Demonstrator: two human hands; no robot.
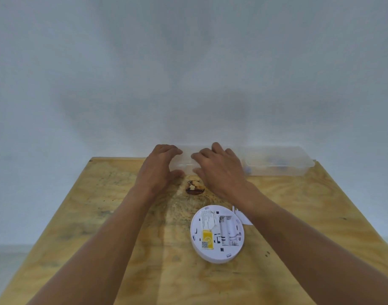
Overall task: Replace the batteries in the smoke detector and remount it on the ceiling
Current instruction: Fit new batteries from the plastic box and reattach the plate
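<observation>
Fingers first: our left hand curls over the left end of a clear plastic box at the table's 12 o'clock edge, thumb at the front wall, fingertips on the lid; it grips the box. Our right hand does the same on the box's right part, fingers hooked over the lid, thumb low in front. We judge we are about to pry this lid for batteries; contents hidden behind hands.

Wooden table carries a dark burn-like knot just at 6 o'clock of the box.

Smoke detector lies back-up, near, at 5 o'clock of the knot, under our right forearm line. Battery bay looks open and empty, yellow sticker at its 9 o'clock. White part, maybe the mounting plate, sits at 1 o'clock, mostly hidden.

Handling guess: detector is light, rigid, smooth plastic, slides easily; hold by the rim, not the bay contacts.

Second clear box at far right, touching or just beside the first; cannot tell.
</observation>
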